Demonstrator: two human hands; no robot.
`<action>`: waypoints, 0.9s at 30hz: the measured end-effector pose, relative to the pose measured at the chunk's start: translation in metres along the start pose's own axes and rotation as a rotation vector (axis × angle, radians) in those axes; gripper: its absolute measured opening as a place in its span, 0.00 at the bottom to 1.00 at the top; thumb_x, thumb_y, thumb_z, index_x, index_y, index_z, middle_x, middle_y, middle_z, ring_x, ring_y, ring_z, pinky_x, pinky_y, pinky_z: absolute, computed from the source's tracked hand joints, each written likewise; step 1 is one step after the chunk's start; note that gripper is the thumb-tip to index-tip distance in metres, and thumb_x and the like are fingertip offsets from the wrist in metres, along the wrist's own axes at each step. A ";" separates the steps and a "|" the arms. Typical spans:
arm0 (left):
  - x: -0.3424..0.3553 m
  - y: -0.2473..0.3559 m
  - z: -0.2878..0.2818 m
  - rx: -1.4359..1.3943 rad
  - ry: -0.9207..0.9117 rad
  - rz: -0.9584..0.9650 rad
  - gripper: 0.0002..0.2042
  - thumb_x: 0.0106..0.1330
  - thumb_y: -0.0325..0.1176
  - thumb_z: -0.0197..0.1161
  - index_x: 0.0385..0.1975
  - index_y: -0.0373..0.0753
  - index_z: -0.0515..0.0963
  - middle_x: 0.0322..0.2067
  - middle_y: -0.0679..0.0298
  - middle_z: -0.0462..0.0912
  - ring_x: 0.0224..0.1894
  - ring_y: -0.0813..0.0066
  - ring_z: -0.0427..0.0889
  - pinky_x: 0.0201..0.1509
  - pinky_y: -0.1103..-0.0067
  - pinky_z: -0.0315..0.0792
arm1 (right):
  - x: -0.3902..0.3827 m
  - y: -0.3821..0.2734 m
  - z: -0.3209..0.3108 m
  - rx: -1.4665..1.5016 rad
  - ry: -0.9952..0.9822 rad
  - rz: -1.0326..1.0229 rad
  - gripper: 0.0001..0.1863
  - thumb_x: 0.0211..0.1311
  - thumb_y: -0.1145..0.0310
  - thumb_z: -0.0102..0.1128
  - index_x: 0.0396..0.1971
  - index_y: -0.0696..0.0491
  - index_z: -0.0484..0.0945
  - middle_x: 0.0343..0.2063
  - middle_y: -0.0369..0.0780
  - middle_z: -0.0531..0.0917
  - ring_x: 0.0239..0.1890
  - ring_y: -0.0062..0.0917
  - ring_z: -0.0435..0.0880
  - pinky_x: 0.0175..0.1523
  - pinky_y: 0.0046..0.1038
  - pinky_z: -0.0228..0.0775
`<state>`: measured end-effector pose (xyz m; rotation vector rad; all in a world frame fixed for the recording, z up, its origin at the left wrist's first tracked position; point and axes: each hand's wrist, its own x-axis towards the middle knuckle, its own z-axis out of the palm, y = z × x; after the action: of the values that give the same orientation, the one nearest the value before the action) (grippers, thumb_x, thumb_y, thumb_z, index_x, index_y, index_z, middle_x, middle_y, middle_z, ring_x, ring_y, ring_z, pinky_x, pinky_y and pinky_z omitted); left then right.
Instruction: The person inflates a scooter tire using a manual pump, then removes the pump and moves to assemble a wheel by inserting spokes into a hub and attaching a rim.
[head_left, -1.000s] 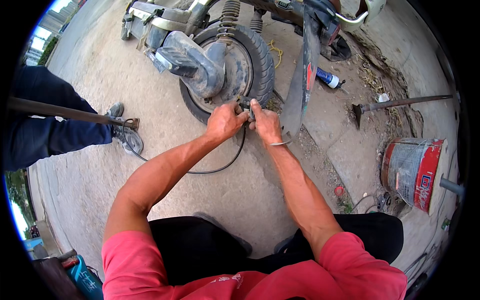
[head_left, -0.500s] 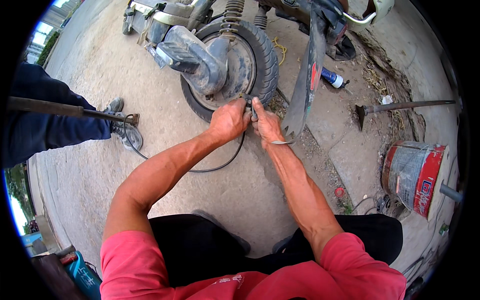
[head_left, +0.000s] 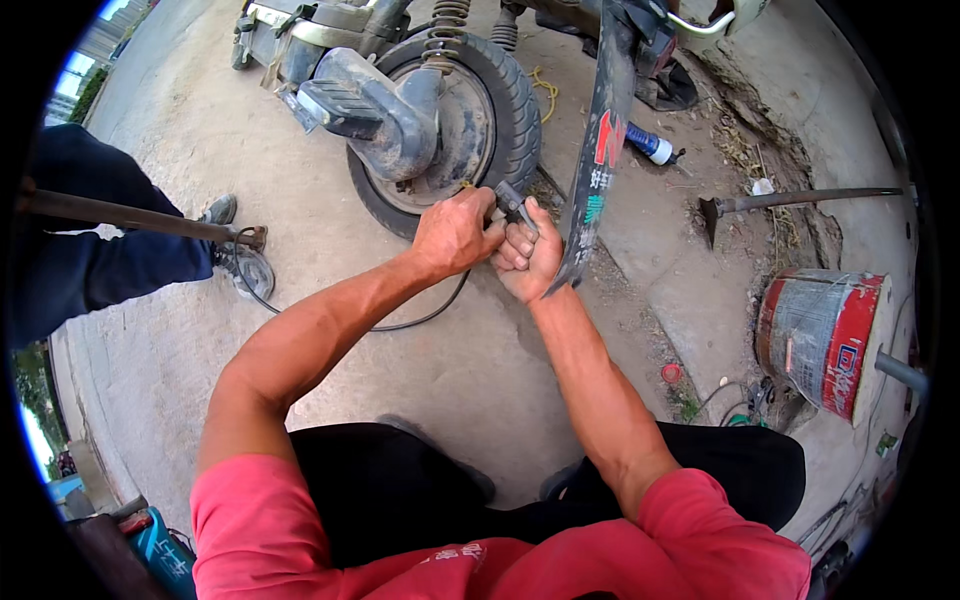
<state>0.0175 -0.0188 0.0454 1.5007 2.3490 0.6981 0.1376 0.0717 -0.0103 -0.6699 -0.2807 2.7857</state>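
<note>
A dark metal hose head with a lever sits between my two hands, just in front of the lower side of a scooter wheel. My right hand is closed round its lower part, with the thumb raised along it. My left hand is closed beside it, close to the wheel's lower rim. What its fingers grip is hidden behind the knuckles. From beneath my hands a black hose curves left toward a long metal tube by another person's shoe.
A black mudguard strip hangs beside my right wrist. To the right are a blue bottle with a white cap, a long-handled pick-like tool and a red-and-grey bucket. Another person's dark trouser leg stands at left.
The hose head has tilted and shows more of its lever above my right hand. My right fingers have curled further in. The whole view has shifted slightly.
</note>
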 end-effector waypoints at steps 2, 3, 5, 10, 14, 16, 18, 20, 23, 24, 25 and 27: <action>0.002 -0.002 0.001 -0.010 -0.061 0.044 0.13 0.59 0.39 0.64 0.30 0.35 0.72 0.30 0.50 0.79 0.35 0.45 0.80 0.37 0.59 0.73 | -0.006 0.002 -0.003 -0.050 0.055 -0.005 0.30 0.65 0.45 0.58 0.10 0.40 0.56 0.07 0.28 0.59 0.08 0.16 0.57 0.17 0.22 0.48; -0.001 -0.005 0.002 -0.020 -0.141 0.036 0.13 0.59 0.39 0.65 0.30 0.35 0.73 0.31 0.50 0.80 0.35 0.45 0.80 0.37 0.59 0.73 | -0.006 0.005 -0.008 -0.109 0.085 0.004 0.29 0.65 0.45 0.57 0.10 0.40 0.56 0.07 0.28 0.59 0.08 0.16 0.57 0.17 0.22 0.48; -0.012 -0.012 0.003 -0.029 -0.314 0.020 0.13 0.59 0.39 0.65 0.31 0.35 0.74 0.32 0.50 0.81 0.35 0.46 0.80 0.37 0.60 0.73 | -0.010 0.013 -0.020 -0.184 0.055 -0.007 0.25 0.64 0.46 0.60 0.16 0.41 0.59 0.08 0.27 0.59 0.09 0.14 0.56 0.15 0.20 0.45; -0.044 -0.024 0.000 0.023 -0.617 0.026 0.14 0.61 0.41 0.65 0.32 0.35 0.77 0.31 0.51 0.81 0.37 0.50 0.81 0.40 0.62 0.73 | -0.016 0.025 -0.050 -0.505 0.133 0.124 0.21 0.64 0.53 0.63 0.18 0.44 0.64 0.13 0.26 0.61 0.13 0.13 0.57 0.17 0.21 0.47; -0.057 -0.035 -0.012 -0.027 -0.674 -0.034 0.13 0.63 0.39 0.65 0.35 0.35 0.79 0.31 0.54 0.82 0.36 0.57 0.82 0.41 0.66 0.73 | -0.016 0.024 -0.069 -0.802 0.229 0.303 0.20 0.60 0.50 0.64 0.18 0.47 0.70 0.13 0.29 0.66 0.15 0.15 0.61 0.20 0.25 0.50; -0.063 -0.031 -0.026 -0.119 -0.649 -0.129 0.12 0.64 0.38 0.64 0.36 0.34 0.80 0.30 0.55 0.83 0.35 0.61 0.82 0.40 0.68 0.74 | -0.016 0.016 -0.079 -1.140 0.308 0.413 0.21 0.59 0.48 0.64 0.20 0.49 0.74 0.14 0.31 0.70 0.16 0.17 0.64 0.20 0.27 0.53; -0.065 -0.027 -0.035 -0.178 -0.641 -0.156 0.11 0.65 0.37 0.63 0.36 0.33 0.80 0.30 0.57 0.83 0.34 0.67 0.81 0.40 0.71 0.74 | -0.007 0.006 -0.103 -1.482 0.306 0.349 0.27 0.59 0.43 0.62 0.29 0.56 0.82 0.23 0.42 0.82 0.25 0.32 0.78 0.32 0.37 0.69; -0.071 -0.027 -0.039 -0.241 -0.641 -0.206 0.11 0.66 0.36 0.63 0.37 0.33 0.80 0.29 0.59 0.82 0.33 0.71 0.81 0.39 0.73 0.75 | -0.001 -0.012 -0.104 -1.784 0.282 0.362 0.31 0.59 0.42 0.61 0.36 0.60 0.84 0.31 0.49 0.86 0.35 0.41 0.85 0.43 0.41 0.74; -0.077 -0.023 -0.045 -0.424 -0.640 -0.317 0.11 0.68 0.35 0.62 0.38 0.32 0.81 0.27 0.61 0.81 0.30 0.73 0.79 0.37 0.76 0.75 | 0.003 -0.025 -0.087 -2.101 0.362 0.402 0.34 0.61 0.40 0.57 0.48 0.60 0.82 0.50 0.54 0.82 0.55 0.44 0.80 0.59 0.41 0.71; -0.082 -0.018 -0.050 -0.545 -0.617 -0.375 0.11 0.68 0.35 0.61 0.39 0.31 0.81 0.27 0.61 0.81 0.29 0.74 0.79 0.36 0.76 0.75 | 0.001 -0.031 -0.073 -2.183 0.382 0.407 0.34 0.62 0.41 0.56 0.49 0.59 0.82 0.52 0.53 0.81 0.57 0.43 0.79 0.59 0.40 0.71; -0.083 -0.010 -0.055 -0.669 -0.603 -0.422 0.12 0.69 0.35 0.61 0.40 0.31 0.81 0.26 0.62 0.81 0.29 0.74 0.79 0.35 0.77 0.75 | -0.002 -0.042 -0.064 -2.290 0.276 0.416 0.34 0.62 0.41 0.56 0.49 0.59 0.82 0.52 0.52 0.81 0.57 0.43 0.80 0.59 0.40 0.72; -0.081 0.010 -0.069 -0.808 -0.648 -0.414 0.13 0.70 0.35 0.60 0.42 0.30 0.80 0.25 0.62 0.80 0.26 0.75 0.78 0.33 0.79 0.73 | -0.010 -0.070 -0.050 -2.483 0.060 0.452 0.33 0.62 0.42 0.55 0.49 0.59 0.82 0.51 0.51 0.82 0.56 0.43 0.80 0.59 0.40 0.72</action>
<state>0.0282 -0.1056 0.1065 0.6996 1.5154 0.7614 0.1845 0.1411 -0.0325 -0.9396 -3.6064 0.8864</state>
